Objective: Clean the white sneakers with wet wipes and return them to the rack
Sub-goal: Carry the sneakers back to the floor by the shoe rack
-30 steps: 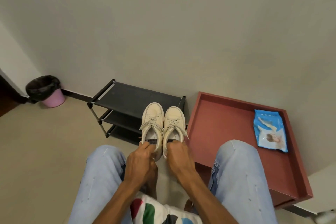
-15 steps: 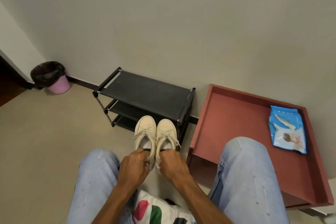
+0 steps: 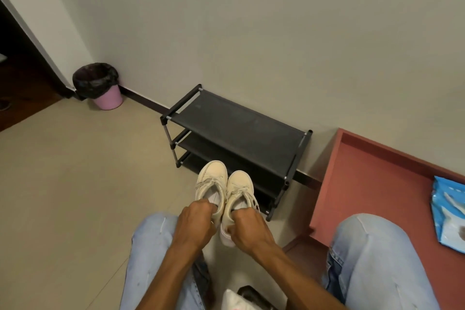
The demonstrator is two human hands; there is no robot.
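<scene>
Two white sneakers are held side by side, toes pointing away from me, in front of the black shoe rack [image 3: 239, 126]. My left hand [image 3: 195, 223] grips the heel opening of the left sneaker [image 3: 211, 180]. My right hand [image 3: 247, 230] grips the heel of the right sneaker [image 3: 240, 187]. The pair hangs off the floor between my knees. All three rack shelves that I can see are bare. A blue pack of wet wipes [image 3: 449, 211] lies on the red tray table [image 3: 364, 184] at the right.
A pink bin with a black liner [image 3: 100, 87] stands in the left corner by a dark doorway. The rack stands against the grey wall. My jeans-clad knees [image 3: 372, 257] frame the lower view. The beige floor spreads to the left.
The sneakers have come off the rack's top shelf and down toward me, both hands still holding them. The view has swung left and lower.
</scene>
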